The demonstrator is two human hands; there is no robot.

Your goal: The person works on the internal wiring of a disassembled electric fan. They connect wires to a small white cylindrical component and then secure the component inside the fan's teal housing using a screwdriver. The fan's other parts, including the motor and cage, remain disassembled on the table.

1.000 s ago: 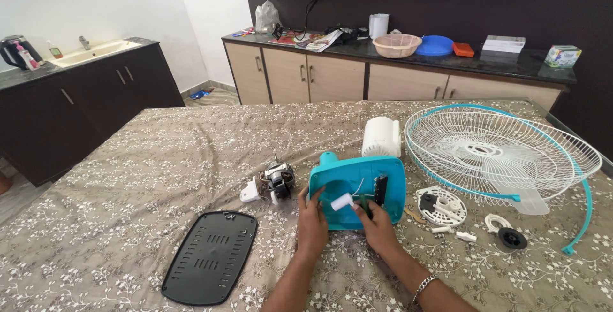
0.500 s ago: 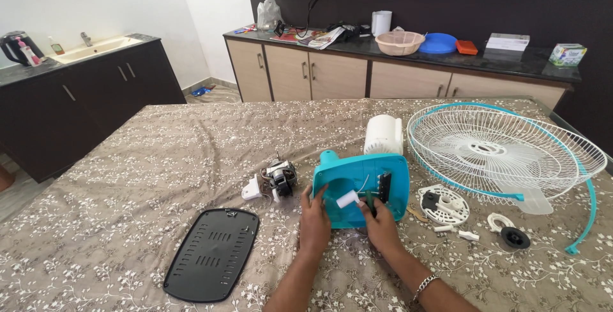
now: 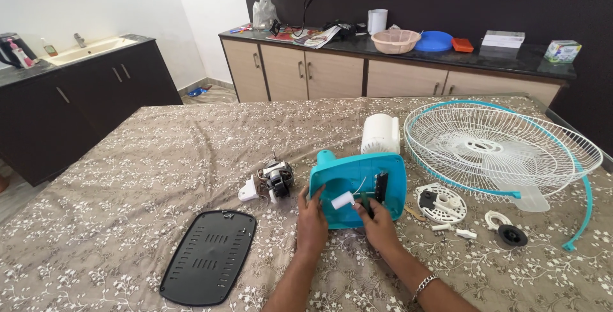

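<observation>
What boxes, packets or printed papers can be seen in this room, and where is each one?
Small carton: right end of the dark counter, boxy, green and white.
Flat box: counter, left of the carton, white and grey.
Printed papers: counter's left part, spread flat, multicoloured.
Plastic bag: counter's left end, crumpled, greyish.

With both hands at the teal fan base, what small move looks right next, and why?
Probably keep the left hand steadying the teal base while the right hand works the dark tool at its open inside. The base lies open side up, the white part sits loose between the hands, and the tool tip is already there.
</observation>
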